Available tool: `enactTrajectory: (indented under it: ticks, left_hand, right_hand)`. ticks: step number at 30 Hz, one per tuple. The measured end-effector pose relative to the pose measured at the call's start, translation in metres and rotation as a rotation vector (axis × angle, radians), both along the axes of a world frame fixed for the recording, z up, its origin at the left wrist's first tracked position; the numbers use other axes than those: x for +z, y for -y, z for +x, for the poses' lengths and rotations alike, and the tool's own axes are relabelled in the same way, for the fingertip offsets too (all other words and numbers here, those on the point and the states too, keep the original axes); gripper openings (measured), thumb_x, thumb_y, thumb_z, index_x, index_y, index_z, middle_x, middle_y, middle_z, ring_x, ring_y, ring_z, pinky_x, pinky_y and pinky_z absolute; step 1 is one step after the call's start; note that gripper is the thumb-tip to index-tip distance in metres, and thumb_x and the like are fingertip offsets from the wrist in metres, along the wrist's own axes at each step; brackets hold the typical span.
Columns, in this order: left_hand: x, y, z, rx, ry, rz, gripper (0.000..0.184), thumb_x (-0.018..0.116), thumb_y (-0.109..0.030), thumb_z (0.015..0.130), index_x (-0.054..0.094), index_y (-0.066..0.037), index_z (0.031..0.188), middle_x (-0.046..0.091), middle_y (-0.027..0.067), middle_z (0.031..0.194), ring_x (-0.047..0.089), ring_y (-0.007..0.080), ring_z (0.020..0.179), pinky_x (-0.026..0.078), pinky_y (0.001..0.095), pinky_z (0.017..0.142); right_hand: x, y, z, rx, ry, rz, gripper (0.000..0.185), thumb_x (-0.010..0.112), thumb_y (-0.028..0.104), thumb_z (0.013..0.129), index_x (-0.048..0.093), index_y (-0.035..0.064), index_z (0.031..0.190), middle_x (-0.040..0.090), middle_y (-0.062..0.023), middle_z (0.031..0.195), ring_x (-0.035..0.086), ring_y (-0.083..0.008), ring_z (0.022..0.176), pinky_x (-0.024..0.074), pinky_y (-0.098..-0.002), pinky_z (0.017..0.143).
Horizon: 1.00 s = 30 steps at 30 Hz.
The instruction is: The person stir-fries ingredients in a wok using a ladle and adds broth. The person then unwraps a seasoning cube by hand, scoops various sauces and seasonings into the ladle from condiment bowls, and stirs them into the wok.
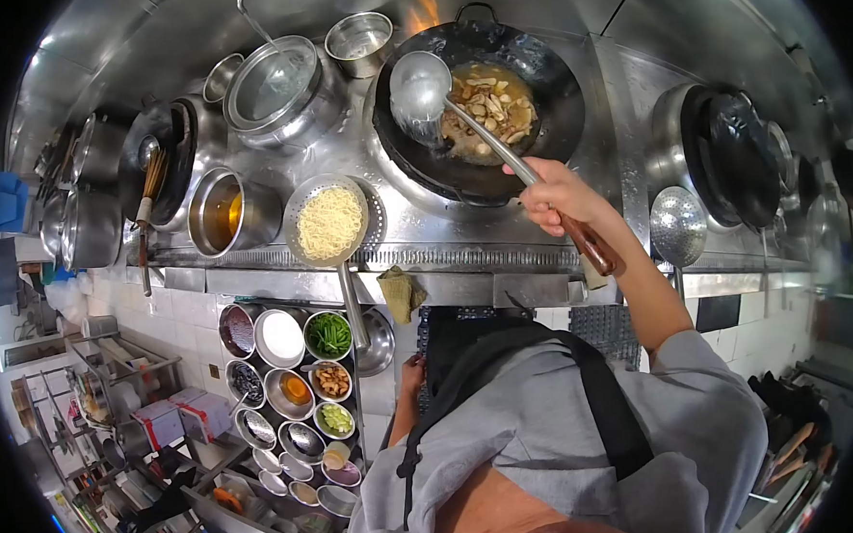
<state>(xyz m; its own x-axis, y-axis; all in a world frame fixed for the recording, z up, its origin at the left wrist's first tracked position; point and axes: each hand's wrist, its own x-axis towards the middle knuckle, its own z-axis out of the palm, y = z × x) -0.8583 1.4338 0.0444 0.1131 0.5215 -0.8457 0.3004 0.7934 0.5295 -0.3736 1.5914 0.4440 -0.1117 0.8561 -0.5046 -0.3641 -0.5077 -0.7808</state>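
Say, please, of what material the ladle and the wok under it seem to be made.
Ladle: probably stainless steel, smooth, with bright reflections; its grip is reddish-brown and glossy, perhaps varnished wood. Wok: dark metal, likely iron or carbon steel, blackened, with shiny highlights.

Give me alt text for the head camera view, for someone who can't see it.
A person's right hand holds a brown-handled silver metal ladle over a round black wok of sliced brown food. To the wok's left, pale yellow noodles sit in a round perforated metal strainer; the left hand hangs low near round ingredient bowls.
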Motion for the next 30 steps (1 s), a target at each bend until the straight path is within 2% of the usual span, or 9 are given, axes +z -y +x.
enactTrajectory:
  ticks: [3,6,9,12,16,20,22,25,30]
  left_hand:
    - [-0.009,0.009,-0.007,-0.030,-0.003,0.034,0.022,0.064,-0.020,0.098,0.069,-0.004,0.112,0.055,-0.0031,0.066,0.046,0.0082,0.047,0.033,0.0262,0.040]
    - [-0.004,0.014,-0.013,-0.050,-0.020,0.079,0.019,0.064,-0.020,0.098,0.070,-0.004,0.108,0.057,-0.0026,0.068,0.046,0.0086,0.047,0.033,0.0263,0.040]
    - [-0.015,0.014,-0.019,-0.004,-0.017,0.139,0.018,0.064,-0.018,0.098,0.071,-0.004,0.106,0.060,-0.0018,0.071,0.048,0.0083,0.050,0.034,0.0261,0.041]
    - [-0.011,0.006,-0.030,0.024,0.038,0.030,0.019,0.063,-0.018,0.098,0.069,-0.005,0.111,0.066,0.0002,0.080,0.051,0.0080,0.057,0.037,0.0256,0.045]
    - [0.014,-0.011,-0.033,0.113,0.058,-0.018,0.024,0.061,-0.018,0.100,0.065,-0.008,0.121,0.071,0.0027,0.092,0.056,0.0083,0.062,0.042,0.0249,0.050]
    - [0.029,-0.017,-0.036,0.193,0.036,-0.021,0.024,0.061,-0.018,0.100,0.064,-0.010,0.122,0.071,0.0030,0.091,0.058,0.0095,0.063,0.044,0.0243,0.051]
    - [-0.019,-0.003,-0.059,0.208,0.075,-0.088,0.022,0.061,-0.017,0.099,0.065,-0.010,0.120,0.071,0.0030,0.091,0.058,0.0098,0.063,0.044,0.0242,0.053]
    - [-0.076,0.017,-0.076,0.250,0.093,-0.107,0.019,0.062,-0.015,0.098,0.067,-0.009,0.115,0.068,0.0014,0.085,0.057,0.0095,0.063,0.043,0.0240,0.052]
    - [-0.074,0.017,-0.079,0.205,0.104,-0.057,0.018,0.063,-0.016,0.097,0.069,-0.007,0.112,0.065,0.0004,0.079,0.055,0.0085,0.060,0.041,0.0247,0.047]
  right_hand:
    - [-0.005,0.003,-0.004,0.122,0.502,0.059,0.062,0.050,-0.001,0.085,0.043,0.0039,0.147,0.048,-0.0006,0.061,0.044,-0.0086,0.040,0.0359,-0.0268,0.035]
    - [0.001,-0.024,-0.020,0.093,0.637,0.221,0.061,0.050,-0.001,0.085,0.043,0.0023,0.146,0.049,-0.0013,0.057,0.045,-0.0098,0.038,0.0367,-0.0275,0.035]
    - [-0.014,-0.088,-0.038,0.107,0.386,0.281,0.058,0.051,-0.001,0.086,0.045,0.0030,0.144,0.045,-0.0001,0.054,0.045,-0.0098,0.039,0.0355,-0.0275,0.034]
    - [-0.014,-0.162,-0.071,0.069,-0.180,0.239,0.046,0.053,-0.002,0.089,0.043,-0.0008,0.134,0.042,0.0010,0.059,0.042,-0.0071,0.042,0.0330,-0.0261,0.034]
    - [-0.046,-0.263,-0.108,0.105,-0.828,0.070,0.022,0.051,0.003,0.094,0.042,0.0021,0.114,0.047,0.0021,0.064,0.048,-0.0073,0.047,0.0408,-0.0231,0.040]
    - [-0.050,-0.310,-0.139,0.122,-0.960,-0.001,0.008,0.050,0.003,0.093,0.043,0.0064,0.090,0.046,0.0040,0.064,0.047,-0.0053,0.049,0.0409,-0.0215,0.044]
    - [-0.052,-0.321,-0.148,0.104,-0.993,-0.023,0.015,0.049,0.003,0.093,0.042,0.0085,0.081,0.046,0.0045,0.063,0.046,-0.0047,0.048,0.0405,-0.0210,0.045]
    - [-0.050,-0.328,-0.157,0.067,-0.959,-0.045,0.022,0.050,0.003,0.093,0.042,0.0100,0.074,0.045,0.0039,0.063,0.045,-0.0048,0.048,0.0409,-0.0215,0.045]
    - [-0.059,-0.337,-0.159,0.098,-1.004,-0.045,0.024,0.052,0.003,0.094,0.043,0.0099,0.073,0.045,0.0037,0.063,0.047,-0.0056,0.048,0.0420,-0.0216,0.047]
